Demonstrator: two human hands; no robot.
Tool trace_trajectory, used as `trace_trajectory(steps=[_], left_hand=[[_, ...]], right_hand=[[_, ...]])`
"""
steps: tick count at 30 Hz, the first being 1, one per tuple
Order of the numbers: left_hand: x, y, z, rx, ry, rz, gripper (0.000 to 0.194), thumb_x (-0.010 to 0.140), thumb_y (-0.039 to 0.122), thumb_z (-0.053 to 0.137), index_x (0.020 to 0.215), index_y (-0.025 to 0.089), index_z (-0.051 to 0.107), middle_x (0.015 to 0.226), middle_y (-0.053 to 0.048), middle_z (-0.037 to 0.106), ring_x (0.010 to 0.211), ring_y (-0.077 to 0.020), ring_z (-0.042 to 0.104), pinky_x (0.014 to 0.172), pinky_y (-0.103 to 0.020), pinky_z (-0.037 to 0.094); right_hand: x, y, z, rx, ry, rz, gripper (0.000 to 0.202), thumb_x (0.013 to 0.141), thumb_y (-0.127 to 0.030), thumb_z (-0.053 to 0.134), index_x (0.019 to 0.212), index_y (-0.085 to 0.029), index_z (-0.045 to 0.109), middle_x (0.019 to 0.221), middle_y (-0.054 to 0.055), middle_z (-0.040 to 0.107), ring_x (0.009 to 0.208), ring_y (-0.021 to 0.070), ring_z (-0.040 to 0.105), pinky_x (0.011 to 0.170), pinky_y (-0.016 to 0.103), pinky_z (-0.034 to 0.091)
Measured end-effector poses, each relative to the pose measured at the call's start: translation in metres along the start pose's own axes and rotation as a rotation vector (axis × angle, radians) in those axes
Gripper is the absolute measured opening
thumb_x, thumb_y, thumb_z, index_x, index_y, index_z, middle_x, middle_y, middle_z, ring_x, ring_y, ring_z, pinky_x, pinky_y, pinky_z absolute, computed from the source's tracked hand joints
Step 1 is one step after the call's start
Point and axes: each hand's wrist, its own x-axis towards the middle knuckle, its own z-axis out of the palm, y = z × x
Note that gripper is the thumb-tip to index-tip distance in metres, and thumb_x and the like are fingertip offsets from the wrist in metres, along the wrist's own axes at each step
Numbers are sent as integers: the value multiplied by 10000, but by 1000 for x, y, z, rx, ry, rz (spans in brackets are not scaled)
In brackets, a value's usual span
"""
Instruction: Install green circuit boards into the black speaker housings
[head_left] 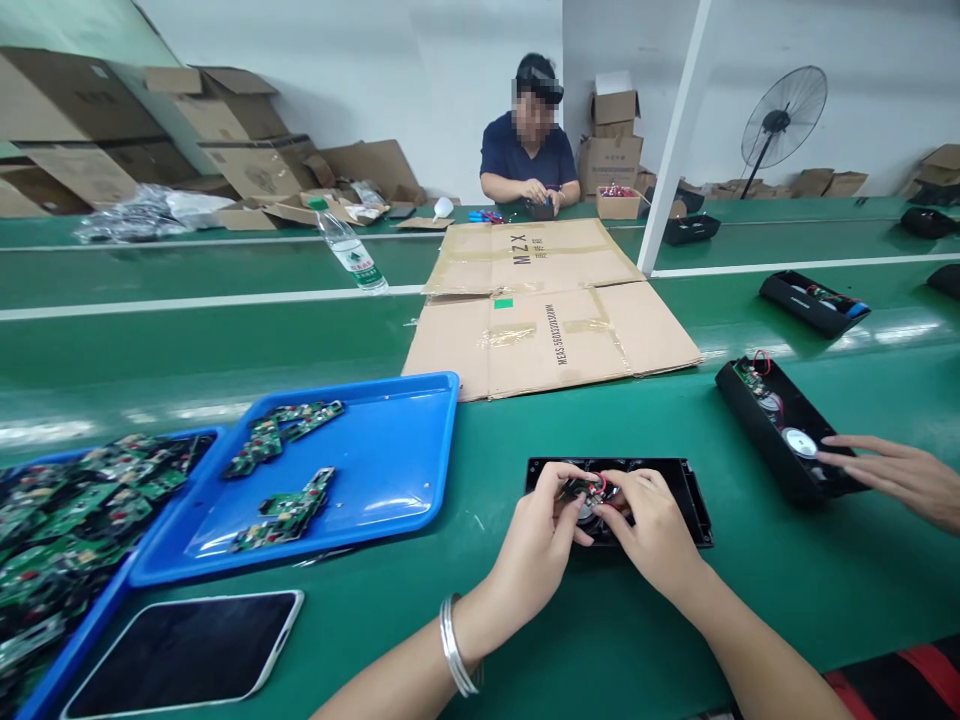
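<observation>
A black speaker housing [686,500] lies open side up on the green bench in front of me. Over its left half, the fingers of my left hand [541,520] and my right hand [651,515] are closed from either side on a small circuit board [576,488]. Red wires [600,486] show between the fingertips. Most of the board is hidden by my fingers. Below it, part of a round silver speaker [585,512] shows inside the housing.
A blue tray [390,470] with several circuit boards stands left, beside a fuller tray of boards [90,520] and a phone [187,650]. Flattened cardboard [525,340] lies ahead. At right, another person's hand [900,475] touches a second housing [780,440]. A co-worker [529,150] sits opposite.
</observation>
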Motion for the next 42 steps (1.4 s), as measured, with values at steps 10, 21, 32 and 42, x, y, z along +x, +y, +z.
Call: trace_trajectory(steps=[10, 21, 32, 42], left_hand=[[10, 14, -29, 140, -103, -117, 225, 802, 249, 535, 1026, 226, 520, 765, 10, 633, 586, -135, 628, 542, -242, 534], [18, 21, -43, 462, 34, 61, 377, 817, 390, 494, 508, 175, 476, 954, -55, 618, 776, -174, 597, 660, -280, 469], [19, 19, -46, 405, -58, 51, 324, 885, 383, 392, 801, 192, 639, 873, -29, 658, 801, -177, 598, 719, -262, 451], [8, -18, -154, 1117, 224, -175, 327, 846, 232, 489, 1153, 125, 521, 1176, -147, 586, 1132, -265, 506, 964, -356, 353]], right_hand=[[4, 22, -24, 182, 353, 247, 276, 906, -320, 416, 1139, -176, 457, 827, 42, 625, 696, 148, 605, 708, 311, 502], [6, 22, -30, -132, -171, -51, 592, 795, -539, 528, 1281, -222, 410, 1391, 119, 326, 1280, 296, 290, 997, 495, 342], [2, 16, -28, -301, -420, -121, 868, 561, -393, 752, 1329, -275, 366, 1380, 91, 330, 1261, 330, 273, 1043, 558, 202], [-15, 111, -62, -530, -179, -229, 653, 609, -465, 670, 1210, -269, 507, 1283, 98, 446, 1100, 360, 438, 915, 501, 320]])
